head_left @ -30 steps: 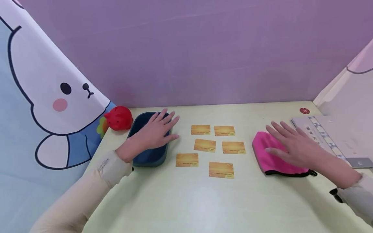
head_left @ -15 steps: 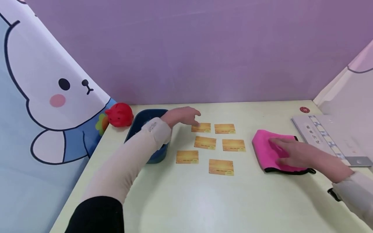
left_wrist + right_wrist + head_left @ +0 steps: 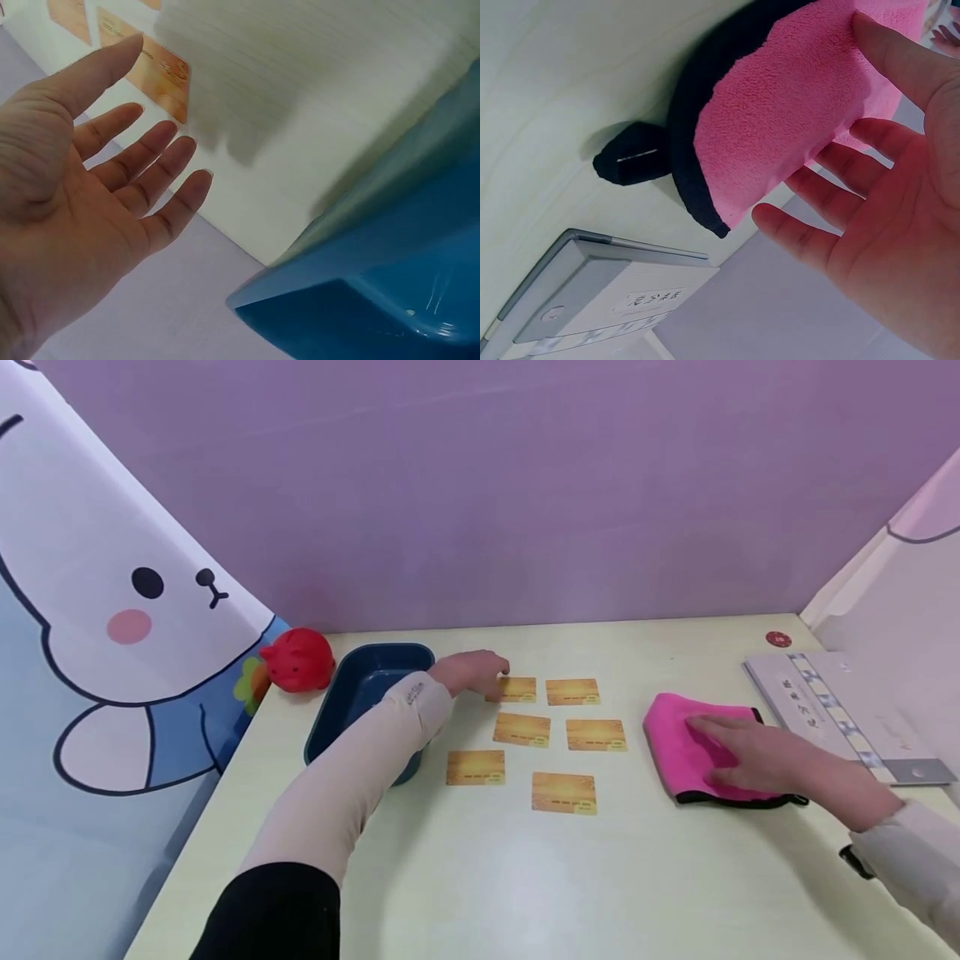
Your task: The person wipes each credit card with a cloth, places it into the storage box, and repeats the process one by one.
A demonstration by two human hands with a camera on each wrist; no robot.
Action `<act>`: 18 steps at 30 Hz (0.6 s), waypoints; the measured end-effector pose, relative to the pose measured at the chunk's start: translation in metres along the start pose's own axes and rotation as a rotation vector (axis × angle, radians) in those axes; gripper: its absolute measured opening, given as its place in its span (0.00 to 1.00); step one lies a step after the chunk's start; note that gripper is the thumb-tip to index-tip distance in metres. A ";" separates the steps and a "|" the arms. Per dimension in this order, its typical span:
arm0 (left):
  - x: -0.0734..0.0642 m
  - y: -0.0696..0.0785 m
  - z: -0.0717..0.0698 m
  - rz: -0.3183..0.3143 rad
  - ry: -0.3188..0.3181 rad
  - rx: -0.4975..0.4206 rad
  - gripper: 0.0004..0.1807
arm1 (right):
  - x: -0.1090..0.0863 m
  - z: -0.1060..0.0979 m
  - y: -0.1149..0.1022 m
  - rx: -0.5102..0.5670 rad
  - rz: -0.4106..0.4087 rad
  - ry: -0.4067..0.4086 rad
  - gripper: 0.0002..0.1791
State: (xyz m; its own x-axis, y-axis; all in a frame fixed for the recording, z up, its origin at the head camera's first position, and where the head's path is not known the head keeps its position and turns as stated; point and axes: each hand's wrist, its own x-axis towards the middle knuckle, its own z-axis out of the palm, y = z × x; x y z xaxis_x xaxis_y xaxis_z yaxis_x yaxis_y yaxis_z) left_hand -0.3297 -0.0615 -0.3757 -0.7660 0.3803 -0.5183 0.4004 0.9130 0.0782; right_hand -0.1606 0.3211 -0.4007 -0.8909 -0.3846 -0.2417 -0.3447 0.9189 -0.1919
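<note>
My left hand (image 3: 471, 672) reaches past the blue plastic bin (image 3: 322, 727) to the back left gold card (image 3: 519, 690), partly covering it. In the left wrist view its loosely bent fingers hold nothing, and a card (image 3: 161, 75) lies beyond them. Whether the fingertips touch the card I cannot tell. My right hand (image 3: 772, 764) is over the folded pink cloth (image 3: 678, 735) with black edging. In the right wrist view the thumb and relaxed fingers are close to the cloth's pink pile (image 3: 765, 105), not curled round it.
More gold cards, such as the front one (image 3: 564, 793), lie flat in loose rows. A red piggy bank (image 3: 300, 660) stands beyond the bin at the left. Right of the cloth are a pale box-like book (image 3: 817, 710) and a small red disc (image 3: 778, 639).
My left hand has moved from above the bin rightward to the back left card. My right hand has lowered onto or just above the pink cloth, its fingers less spread.
</note>
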 end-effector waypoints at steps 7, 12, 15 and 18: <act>0.007 0.000 0.000 0.018 -0.002 0.061 0.33 | 0.000 0.000 0.000 0.002 0.007 0.001 0.45; 0.011 -0.002 -0.002 0.014 -0.015 0.071 0.33 | 0.001 0.001 0.001 0.002 0.001 0.011 0.45; 0.013 -0.004 -0.004 0.006 -0.020 0.082 0.32 | 0.001 0.002 0.002 0.004 0.001 0.013 0.45; 0.014 -0.005 -0.004 -0.002 -0.018 0.105 0.29 | 0.002 0.002 0.002 -0.003 0.002 0.017 0.45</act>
State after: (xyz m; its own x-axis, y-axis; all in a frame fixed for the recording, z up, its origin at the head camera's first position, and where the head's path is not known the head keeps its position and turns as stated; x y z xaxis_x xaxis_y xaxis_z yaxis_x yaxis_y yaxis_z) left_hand -0.3444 -0.0596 -0.3803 -0.7583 0.3745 -0.5335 0.4499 0.8930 -0.0125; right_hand -0.1626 0.3222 -0.4031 -0.8963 -0.3816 -0.2257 -0.3441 0.9198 -0.1888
